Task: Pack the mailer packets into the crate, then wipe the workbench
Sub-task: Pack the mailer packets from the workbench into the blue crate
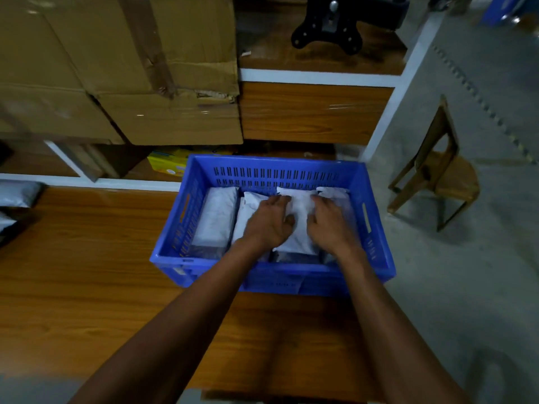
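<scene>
- Inside the blue crate (272, 167) on the wooden workbench (87, 258), white mailer packets (217, 217) lie side by side.
- Left hand (269, 223) and right hand (331, 224) press one middle packet (300, 217), fingers spread flat upon it.
- Left of the crate, more packets (17, 193) sit at the bench edge.

One blue slotted plastic crate (376, 228), holding four white plastic mailer packets (217, 217). Two more grey packets (17, 193) at left edge. Two bare hands (269, 224). Two big brown cardboard boxes (116, 62). One wooden chair (440, 170).
</scene>
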Demonstrator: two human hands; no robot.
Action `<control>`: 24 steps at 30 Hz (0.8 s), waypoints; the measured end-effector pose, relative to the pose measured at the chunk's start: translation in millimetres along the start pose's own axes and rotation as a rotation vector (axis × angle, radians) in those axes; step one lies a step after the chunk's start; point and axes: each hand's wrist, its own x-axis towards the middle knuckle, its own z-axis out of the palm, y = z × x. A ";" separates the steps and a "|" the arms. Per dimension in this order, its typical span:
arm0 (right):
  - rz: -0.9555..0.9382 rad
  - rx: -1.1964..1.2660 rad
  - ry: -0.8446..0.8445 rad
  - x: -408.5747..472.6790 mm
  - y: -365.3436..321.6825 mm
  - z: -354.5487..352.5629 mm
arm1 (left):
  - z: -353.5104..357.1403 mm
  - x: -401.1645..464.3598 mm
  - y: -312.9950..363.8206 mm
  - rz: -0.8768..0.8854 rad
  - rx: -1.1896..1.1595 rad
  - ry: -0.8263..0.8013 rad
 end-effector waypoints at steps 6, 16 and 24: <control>-0.220 0.129 0.129 -69.8 -126.9 34.5 | -79.9 -111.8 -55.3 -0.034 0.075 0.323; -0.521 0.262 0.042 -181.4 -302.7 176.6 | -125.7 -326.8 -219.5 -0.346 0.098 0.452; -0.536 0.107 -0.336 -226.3 -375.2 276.8 | -131.2 -431.8 -329.7 -0.610 -0.009 0.445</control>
